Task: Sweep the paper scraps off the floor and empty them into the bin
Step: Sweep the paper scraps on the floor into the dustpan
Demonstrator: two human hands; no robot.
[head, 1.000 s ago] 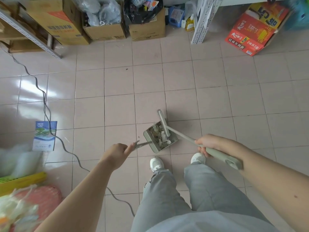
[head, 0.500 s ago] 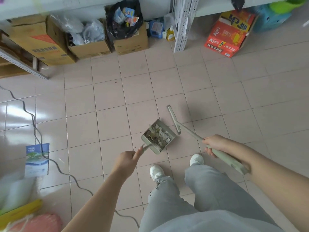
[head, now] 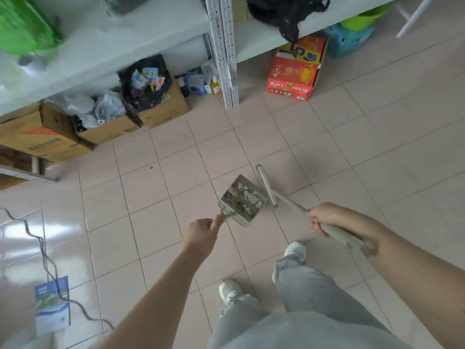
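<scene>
Pale-green broom point(head: 267, 186), head up-left, away

Dustpan point(head: 242, 200), just ahead of the left hand point(head: 201, 235): matt pale plastic, holding paper scraps point(head: 247, 196). Broom handle point(head: 289, 203), through the right hand point(head: 324, 217): smooth matt plastic. Floor tiles point(head: 176, 177) beneath: smooth, glossy.
</scene>
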